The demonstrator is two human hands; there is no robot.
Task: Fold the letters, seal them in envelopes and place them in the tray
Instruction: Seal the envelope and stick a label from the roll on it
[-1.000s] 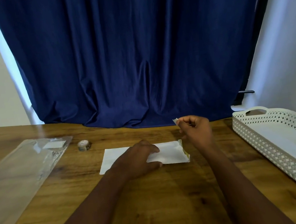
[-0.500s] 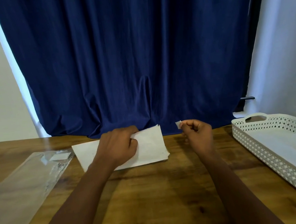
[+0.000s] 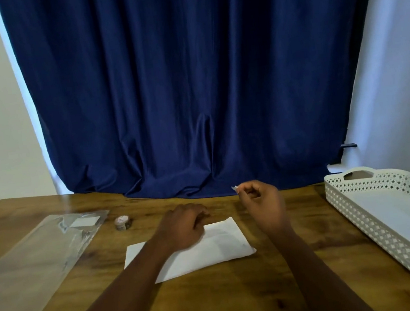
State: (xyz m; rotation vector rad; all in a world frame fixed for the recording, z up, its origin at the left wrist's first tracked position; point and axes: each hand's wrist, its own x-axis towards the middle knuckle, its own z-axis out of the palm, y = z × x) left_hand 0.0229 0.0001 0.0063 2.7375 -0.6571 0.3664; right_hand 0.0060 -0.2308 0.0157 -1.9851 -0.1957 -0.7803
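Note:
A white envelope [image 3: 211,251] lies flat on the wooden table [image 3: 217,297], slightly askew. My left hand [image 3: 182,226] rests on its upper left part with curled fingers; whether it grips the paper I cannot tell. My right hand [image 3: 262,204] hovers above the table behind the envelope's right end and pinches a small white strip [image 3: 234,188] between thumb and fingers. The white perforated tray [image 3: 363,215] stands at the right edge, with white envelopes lying inside it.
A clear plastic sleeve [image 3: 30,264] with a white label lies at the left. A small roll of tape [image 3: 122,222] sits between the sleeve and the envelope. A dark blue curtain [image 3: 190,92] hangs behind the table's far edge.
The left hand lifted the envelope toward the curtain, then brought it back down flat on the table. The right hand kept pinching the small strip, nearly still.

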